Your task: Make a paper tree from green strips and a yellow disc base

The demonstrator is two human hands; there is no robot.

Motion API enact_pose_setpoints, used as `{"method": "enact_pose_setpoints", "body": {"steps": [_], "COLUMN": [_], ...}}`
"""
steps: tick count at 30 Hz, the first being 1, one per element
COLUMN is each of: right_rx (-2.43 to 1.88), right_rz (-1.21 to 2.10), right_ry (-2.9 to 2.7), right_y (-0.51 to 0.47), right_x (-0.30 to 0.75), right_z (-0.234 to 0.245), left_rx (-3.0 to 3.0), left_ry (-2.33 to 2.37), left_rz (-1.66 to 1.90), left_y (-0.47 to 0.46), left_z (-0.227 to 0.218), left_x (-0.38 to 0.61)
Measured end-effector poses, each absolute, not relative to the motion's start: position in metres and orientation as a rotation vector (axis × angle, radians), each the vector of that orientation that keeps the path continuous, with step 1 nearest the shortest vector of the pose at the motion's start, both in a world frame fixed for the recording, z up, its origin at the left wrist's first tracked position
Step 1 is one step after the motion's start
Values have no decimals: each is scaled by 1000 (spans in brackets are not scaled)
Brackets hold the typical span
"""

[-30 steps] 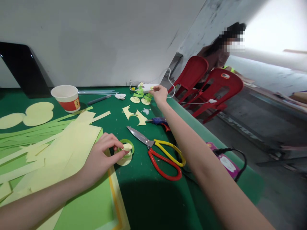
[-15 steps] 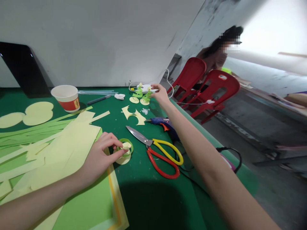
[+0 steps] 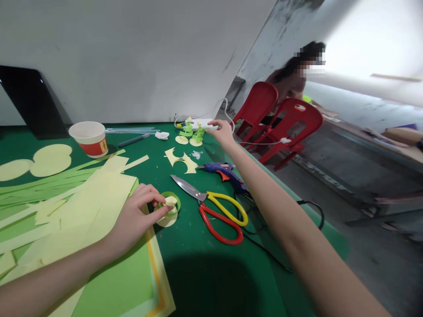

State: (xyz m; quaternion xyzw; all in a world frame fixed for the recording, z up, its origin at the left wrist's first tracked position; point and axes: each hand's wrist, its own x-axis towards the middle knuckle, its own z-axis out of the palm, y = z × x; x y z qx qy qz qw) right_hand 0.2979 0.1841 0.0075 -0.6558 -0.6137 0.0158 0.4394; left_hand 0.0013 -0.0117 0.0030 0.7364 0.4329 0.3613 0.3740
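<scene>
My left hand (image 3: 137, 215) rests on the green table (image 3: 205, 273), its fingers pinched on a small paper piece with a green ring and a pale yellow disc (image 3: 168, 211). My right hand (image 3: 222, 132) is stretched far out beside two small green and yellow paper figures (image 3: 191, 131), fingers apart and empty, just off the nearer figure. Red and yellow scissors (image 3: 214, 207) lie between my arms. A blue glue gun (image 3: 224, 171) lies under my right forearm.
Yellow and green paper sheets and strips (image 3: 66, 198) cover the left of the table. A paper cup (image 3: 88, 137), a pen (image 3: 134, 140), cut yellow scraps (image 3: 181, 159) and a white power strip (image 3: 203, 123) sit further back. A person sits on red chairs (image 3: 280, 119) beyond the table's right edge.
My right hand has let go of the paper figure at the back and drawn slightly away, fingers opening. My left hand has kept its hold on the ring piece. The view shifted a little.
</scene>
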Motion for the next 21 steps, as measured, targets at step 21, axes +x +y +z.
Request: {"method": "enact_pose_setpoints", "body": {"steps": [21], "right_rx": [-1762], "right_rz": [206], "right_ry": [-1363], "right_y": [213], "right_x": [283], "right_z": [2], "left_rx": [1815], "left_ry": [1120], "left_rz": [927], "left_y": [-11], "left_z": [5], "left_x": [4]}}
